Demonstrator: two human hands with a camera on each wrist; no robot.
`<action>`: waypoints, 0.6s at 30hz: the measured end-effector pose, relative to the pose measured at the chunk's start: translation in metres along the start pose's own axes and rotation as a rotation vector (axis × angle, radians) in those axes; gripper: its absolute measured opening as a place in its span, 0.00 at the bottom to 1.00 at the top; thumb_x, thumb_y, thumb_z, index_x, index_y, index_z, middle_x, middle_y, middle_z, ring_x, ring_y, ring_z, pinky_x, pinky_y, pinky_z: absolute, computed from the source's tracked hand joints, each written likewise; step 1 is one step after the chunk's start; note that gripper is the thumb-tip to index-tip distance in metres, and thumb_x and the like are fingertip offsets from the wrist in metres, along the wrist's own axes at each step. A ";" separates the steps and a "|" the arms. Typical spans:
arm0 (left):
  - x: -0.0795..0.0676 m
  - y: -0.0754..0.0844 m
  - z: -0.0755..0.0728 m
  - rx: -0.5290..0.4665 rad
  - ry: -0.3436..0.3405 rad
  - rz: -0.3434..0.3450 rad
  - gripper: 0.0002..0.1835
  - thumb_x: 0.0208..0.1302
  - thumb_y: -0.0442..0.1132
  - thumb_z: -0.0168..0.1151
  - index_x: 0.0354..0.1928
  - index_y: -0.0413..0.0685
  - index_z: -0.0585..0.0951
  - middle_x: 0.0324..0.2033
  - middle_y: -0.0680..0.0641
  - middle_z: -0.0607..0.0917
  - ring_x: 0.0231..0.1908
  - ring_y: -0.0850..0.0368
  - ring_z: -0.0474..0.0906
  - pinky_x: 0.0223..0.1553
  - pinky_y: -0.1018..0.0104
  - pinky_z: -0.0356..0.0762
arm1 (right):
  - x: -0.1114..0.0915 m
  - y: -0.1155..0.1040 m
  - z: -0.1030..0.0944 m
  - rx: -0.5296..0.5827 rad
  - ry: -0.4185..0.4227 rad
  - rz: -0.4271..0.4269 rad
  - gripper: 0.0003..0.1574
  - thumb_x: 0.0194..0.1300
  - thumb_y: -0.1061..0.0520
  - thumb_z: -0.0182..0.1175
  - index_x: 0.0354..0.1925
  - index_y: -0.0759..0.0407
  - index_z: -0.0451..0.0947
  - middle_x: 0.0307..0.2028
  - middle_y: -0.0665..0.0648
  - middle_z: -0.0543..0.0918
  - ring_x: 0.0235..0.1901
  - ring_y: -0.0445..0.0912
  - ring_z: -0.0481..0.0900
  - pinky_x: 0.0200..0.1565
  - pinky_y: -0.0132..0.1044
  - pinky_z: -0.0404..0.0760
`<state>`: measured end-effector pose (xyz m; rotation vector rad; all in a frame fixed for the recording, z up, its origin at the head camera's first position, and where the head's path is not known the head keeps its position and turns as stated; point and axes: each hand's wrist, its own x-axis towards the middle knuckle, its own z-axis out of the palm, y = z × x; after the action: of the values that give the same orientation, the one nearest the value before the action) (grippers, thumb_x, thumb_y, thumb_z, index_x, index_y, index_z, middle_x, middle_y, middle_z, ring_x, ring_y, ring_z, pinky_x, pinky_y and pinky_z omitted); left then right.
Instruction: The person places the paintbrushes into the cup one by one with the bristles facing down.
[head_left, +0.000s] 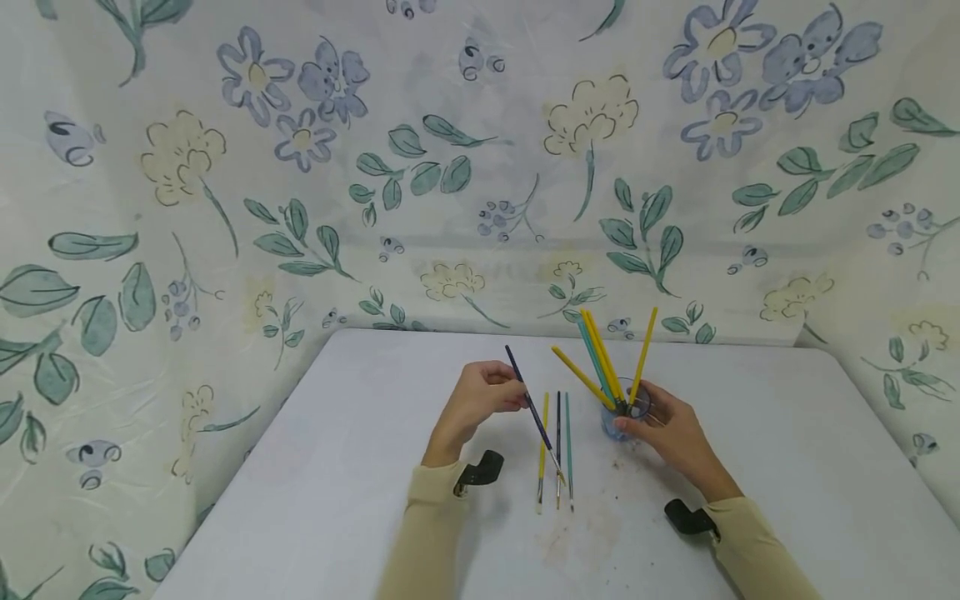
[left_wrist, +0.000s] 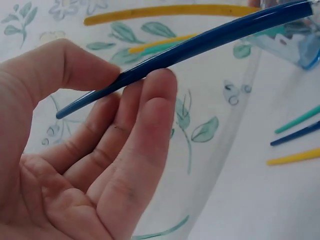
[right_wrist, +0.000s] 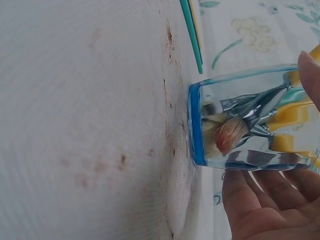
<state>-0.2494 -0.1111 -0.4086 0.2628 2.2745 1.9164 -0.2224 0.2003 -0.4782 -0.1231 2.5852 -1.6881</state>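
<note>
My left hand (head_left: 480,396) pinches a dark blue paintbrush (head_left: 529,400) between thumb and fingers near the tail of its handle. That brush slants bristle end down over three paintbrushes lying side by side: yellow (head_left: 544,425), dark blue (head_left: 558,412) and teal (head_left: 568,429). Around a clear glass (right_wrist: 196,125) with a blue base curls my right hand (head_left: 675,433). Several yellow-handled brushes (head_left: 642,354) and a teal one (head_left: 591,346) lean in the glass, handles up. Through its wall in the right wrist view, their bristles (right_wrist: 232,135) show near the base.
The white table (head_left: 322,467) carries brownish stains (head_left: 562,542) and specks near the glass and brushes. A flower-patterned sheet (head_left: 420,250) hangs behind the table and along its sides. A dark wrist device (head_left: 482,469) sits at each sleeve cuff.
</note>
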 end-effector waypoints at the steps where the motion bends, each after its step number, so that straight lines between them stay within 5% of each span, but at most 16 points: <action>1: 0.000 0.001 0.001 -0.014 0.009 0.007 0.05 0.64 0.30 0.65 0.39 0.34 0.81 0.32 0.44 0.91 0.30 0.59 0.88 0.40 0.64 0.91 | 0.000 0.000 0.000 0.002 0.001 -0.001 0.62 0.63 0.42 0.73 0.80 0.62 0.53 0.78 0.69 0.61 0.77 0.64 0.62 0.71 0.48 0.70; 18: 0.007 0.015 0.016 -0.180 0.098 0.086 0.07 0.65 0.28 0.66 0.42 0.29 0.81 0.31 0.46 0.89 0.30 0.60 0.88 0.40 0.67 0.90 | 0.000 -0.003 0.003 -0.009 0.015 0.020 0.59 0.63 0.44 0.73 0.80 0.61 0.54 0.78 0.68 0.63 0.77 0.62 0.62 0.72 0.48 0.70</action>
<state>-0.2521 -0.0920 -0.3963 0.2527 2.1621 2.2078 -0.2221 0.1960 -0.4766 -0.0851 2.5966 -1.6778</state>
